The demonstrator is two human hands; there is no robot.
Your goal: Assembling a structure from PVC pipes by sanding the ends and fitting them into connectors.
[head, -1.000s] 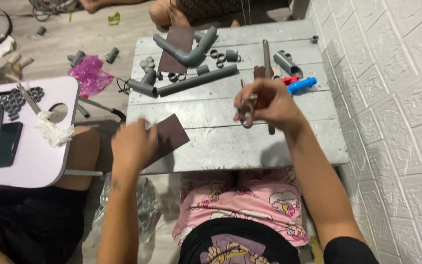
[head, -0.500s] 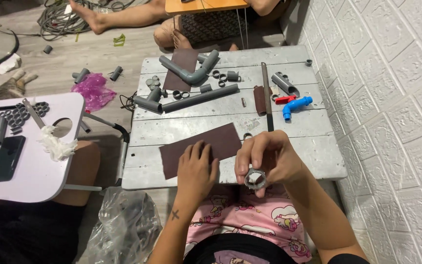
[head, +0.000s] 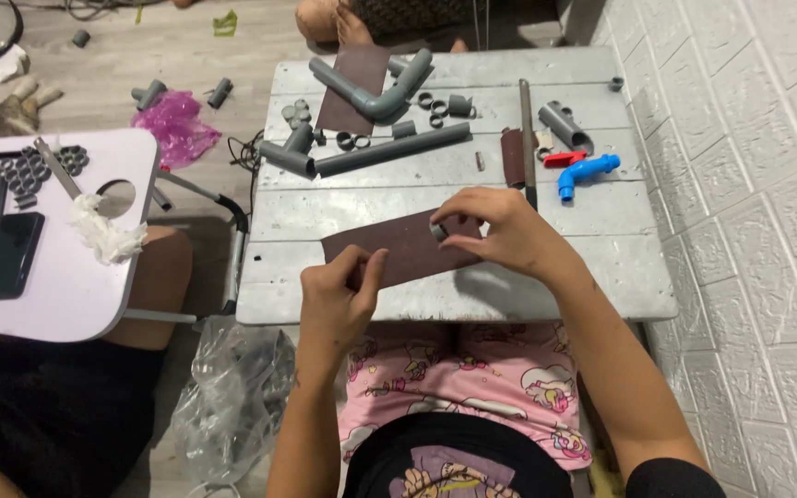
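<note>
Low grey table (head: pixel 601 277), planked metal or painted boards, surface scuffed and matte. Flat on it near the front edge lies a rectangular sheet of dark brown sandpaper (head: pixel 398 254), dull and grainy.

Left hand (head: pixel 341 300) rests on the sheet's near left corner; fingers curled together, thumb raised along the edge, pinning the paper down.

Right hand (head: pixel 500 231) hovers over the sheet's right end. Thumb and fingertips are pinched on a small grey ring (head: pixel 438 231), a short round pipe piece, held against or just above the sandpaper; contact cannot be told for sure.

Farther back on the table: a long grey pipe with socket end (head: pixel 371 155), smooth plastic, lying slantwise; a grey elbow assembly (head: pixel 375 92) resting partly on a second dark sandpaper sheet (head: pixel 348 88); several loose grey rings (head: pixel 431 106) scattered between them. To the right, a slim dark metal file (head: pixel 527 138) lies lengthwise, a short grey pipe stub (head: pixel 565 127) beside it, then a blue plastic tap (head: pixel 586 173) with a red piece (head: pixel 560 159) touching it.

At left, a white side table (head: pixel 76 286) with rounded corner holds a cluster of grey rings, a dark phone (head: pixel 9 254) and a crumpled white rag (head: pixel 103 231). Pink plastic bag (head: pixel 177 124) on the floor beyond; clear crinkled bag (head: pixel 232 397) below the table edge.
</note>
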